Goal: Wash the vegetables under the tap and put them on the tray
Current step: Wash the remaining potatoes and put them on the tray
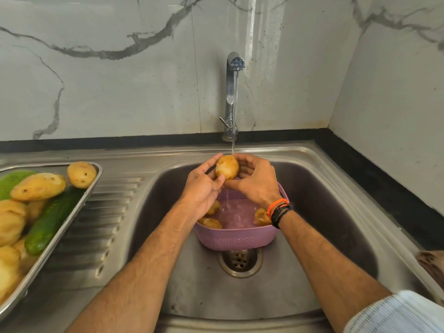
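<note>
A yellow-brown potato is held under the running stream from the steel tap. My left hand and my right hand both grip it, above a pink perforated basket in the sink. Three more potatoes lie in the basket, one at its near left. The steel tray on the drainboard at left holds several potatoes, a cucumber and another green vegetable.
The steel sink has a drain just in front of the basket. A ridged drainboard lies between tray and basin. A marble wall rises behind, and a black counter edge runs on the right.
</note>
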A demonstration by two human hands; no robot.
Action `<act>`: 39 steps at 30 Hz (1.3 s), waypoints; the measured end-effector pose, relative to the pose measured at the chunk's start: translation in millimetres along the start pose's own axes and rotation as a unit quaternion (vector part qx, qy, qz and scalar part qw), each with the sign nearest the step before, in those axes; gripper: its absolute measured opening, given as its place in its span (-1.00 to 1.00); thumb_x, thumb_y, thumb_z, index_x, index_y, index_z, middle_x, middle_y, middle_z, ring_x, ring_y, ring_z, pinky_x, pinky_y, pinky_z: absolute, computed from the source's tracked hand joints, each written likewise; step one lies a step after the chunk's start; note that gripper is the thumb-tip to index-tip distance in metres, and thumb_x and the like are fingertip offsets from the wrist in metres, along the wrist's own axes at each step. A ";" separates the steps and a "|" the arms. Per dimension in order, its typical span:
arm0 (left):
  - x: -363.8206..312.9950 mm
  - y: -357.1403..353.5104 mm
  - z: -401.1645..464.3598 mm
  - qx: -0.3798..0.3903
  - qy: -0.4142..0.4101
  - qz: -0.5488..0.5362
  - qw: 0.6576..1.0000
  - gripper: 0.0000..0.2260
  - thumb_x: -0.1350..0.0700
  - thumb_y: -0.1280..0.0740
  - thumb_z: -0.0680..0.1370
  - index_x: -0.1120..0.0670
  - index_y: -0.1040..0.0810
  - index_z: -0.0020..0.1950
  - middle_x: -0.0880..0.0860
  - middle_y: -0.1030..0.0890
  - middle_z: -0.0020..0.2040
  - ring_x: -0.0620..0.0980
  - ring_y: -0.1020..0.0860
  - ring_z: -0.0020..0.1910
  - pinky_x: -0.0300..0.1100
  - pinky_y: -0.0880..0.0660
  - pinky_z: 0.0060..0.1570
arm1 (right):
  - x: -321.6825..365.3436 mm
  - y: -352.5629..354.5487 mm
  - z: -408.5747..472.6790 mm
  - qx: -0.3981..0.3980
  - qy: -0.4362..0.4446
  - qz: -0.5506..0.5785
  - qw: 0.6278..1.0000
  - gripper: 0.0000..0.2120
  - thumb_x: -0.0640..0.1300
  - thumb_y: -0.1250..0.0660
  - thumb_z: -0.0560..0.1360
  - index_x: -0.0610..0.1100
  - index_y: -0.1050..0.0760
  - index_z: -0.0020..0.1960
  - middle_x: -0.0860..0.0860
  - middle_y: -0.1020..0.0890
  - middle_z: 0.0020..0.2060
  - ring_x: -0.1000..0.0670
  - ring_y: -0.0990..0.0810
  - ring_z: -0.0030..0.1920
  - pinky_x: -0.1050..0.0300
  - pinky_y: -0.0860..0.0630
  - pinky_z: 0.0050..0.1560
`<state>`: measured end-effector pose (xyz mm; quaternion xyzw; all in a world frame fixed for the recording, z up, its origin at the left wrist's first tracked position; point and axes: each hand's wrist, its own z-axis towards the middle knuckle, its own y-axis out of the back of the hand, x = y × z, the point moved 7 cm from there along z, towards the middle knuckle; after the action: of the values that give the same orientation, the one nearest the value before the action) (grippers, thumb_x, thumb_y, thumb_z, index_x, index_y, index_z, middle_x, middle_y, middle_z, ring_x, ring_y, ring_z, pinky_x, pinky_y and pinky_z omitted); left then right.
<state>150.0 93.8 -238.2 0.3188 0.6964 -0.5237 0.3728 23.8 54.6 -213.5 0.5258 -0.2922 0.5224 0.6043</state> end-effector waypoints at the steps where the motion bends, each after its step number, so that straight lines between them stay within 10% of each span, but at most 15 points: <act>1: -0.3 -1.1 0.1 0.008 0.000 -0.001 1.000 -0.51 0.53 -0.14 0.56 0.15 -0.45 0.41 0.24 -0.59 0.19 0.17 -0.57 0.23 -0.05 -0.51 0.23 | 1.2 1.5 -0.6 -0.011 0.007 -0.004 1.000 -0.32 -0.24 -0.67 0.19 -0.16 -0.55 0.27 -0.02 -0.68 0.06 0.09 -0.66 0.06 0.15 -0.61 0.14; 7: 6.4 -3.4 -1.8 -0.022 -0.027 0.054 0.998 -0.61 0.39 -0.39 0.50 0.13 -0.51 0.30 0.24 -0.66 0.12 0.20 -0.64 0.13 0.11 -0.57 0.16 | 9.3 4.6 -4.7 -0.032 0.071 -0.056 0.995 -0.36 -0.25 -0.67 0.19 -0.15 -0.56 0.23 0.01 -0.67 0.04 0.14 -0.63 0.01 0.48 -0.50 0.03; 11: 2.7 0.1 -2.4 -0.037 -0.069 0.126 0.989 -0.64 0.44 -0.37 0.50 -0.01 -0.60 0.08 0.13 -0.69 0.04 0.12 -0.64 0.13 0.12 -0.56 0.20 | 9.2 -1.7 -2.2 0.012 0.091 -0.104 0.990 -0.33 -0.24 -0.63 0.25 -0.13 -0.51 0.33 -0.02 -0.64 0.17 0.07 -0.60 0.15 0.31 -0.53 0.20; 20: -0.6 5.5 -1.2 -0.078 -0.080 0.134 0.985 -0.70 0.40 -0.35 0.54 0.11 -0.58 0.18 0.19 -0.68 0.07 0.12 -0.66 0.10 0.09 -0.57 0.18 | 6.3 -0.4 -0.3 -0.015 0.063 -0.056 0.996 -0.35 -0.28 -0.64 0.24 -0.15 -0.56 0.30 -0.03 -0.66 0.13 0.11 -0.63 0.09 0.41 -0.52 0.12; 24: 0.2 -0.7 -1.7 -0.055 -0.088 0.182 0.978 -0.65 0.43 -0.36 0.51 0.12 -0.59 0.22 0.13 -0.69 0.05 0.06 -0.66 0.10 0.06 -0.57 0.19 | 4.6 0.1 2.7 0.022 0.058 -0.084 0.994 -0.31 -0.23 -0.65 0.23 -0.07 -0.55 0.33 -0.03 -0.64 0.18 0.04 -0.61 0.17 0.12 -0.59 0.20; 29: -1.1 5.6 -0.9 -0.095 -0.079 0.139 0.983 -0.68 0.39 -0.36 0.53 0.13 -0.58 0.23 0.12 -0.68 0.05 0.09 -0.66 0.09 0.08 -0.58 0.17 | 5.8 2.4 -1.2 -0.021 0.064 -0.057 0.996 -0.37 -0.25 -0.66 0.23 -0.17 -0.57 0.27 0.02 -0.66 0.07 0.14 -0.63 0.04 0.44 -0.52 0.08; 34: -0.7 0.5 -2.1 -0.050 -0.086 0.184 0.978 -0.63 0.44 -0.35 0.51 0.19 -0.56 0.29 0.18 -0.67 0.10 0.09 -0.65 0.12 0.10 -0.55 0.22 | 3.8 -1.0 3.7 0.027 0.053 -0.086 0.995 -0.32 -0.19 -0.66 0.21 -0.05 -0.56 0.31 -0.03 -0.65 0.16 0.02 -0.61 0.17 0.07 -0.59 0.21; 39: 0.0 3.1 -1.9 -0.092 -0.073 0.121 0.986 -0.66 0.40 -0.34 0.54 0.19 -0.55 0.29 0.19 -0.67 0.10 0.11 -0.66 0.09 0.04 -0.59 0.16 | 4.2 5.2 0.7 -0.018 0.056 -0.044 0.997 -0.35 -0.25 -0.67 0.20 -0.17 -0.58 0.26 -0.01 -0.67 0.07 0.14 -0.64 0.03 0.40 -0.54 0.07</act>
<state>152.3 96.4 -239.3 0.3263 0.6687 -0.4304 0.5110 20.3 54.7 -207.8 0.4971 -0.2443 0.5184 0.6515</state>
